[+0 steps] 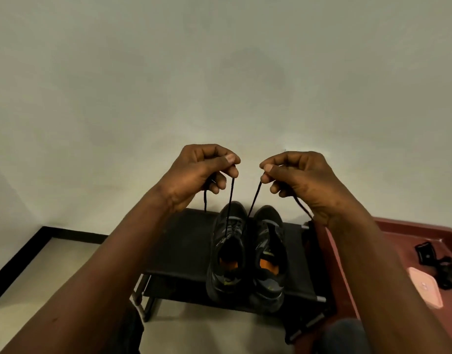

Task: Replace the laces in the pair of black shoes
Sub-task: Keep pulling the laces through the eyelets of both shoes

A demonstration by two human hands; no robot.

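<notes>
Two black shoes stand side by side on a low black shoe rack (pixel 184 241), toes pointing away from me, orange insoles showing. A black lace (pixel 230 198) runs up from the eyelets of the left shoe (pixel 228 251). My left hand (pixel 199 175) pinches one strand of it between thumb and fingers, with the loose tip hanging below the palm. My right hand (pixel 299 177) pinches the other strand (pixel 254 200), whose tail trails under the palm toward my wrist. Both hands are raised above the shoes, pulling the strands taut. The right shoe (pixel 269 254) sits untouched.
The rack stands against a pale wall (pixel 220 72) on a light floor with a black skirting strip (pixel 20 261) at the left. To the right lies a red surface (pixel 403 241) holding a pink flat object (pixel 425 286) and a black strapped item (pixel 439 264).
</notes>
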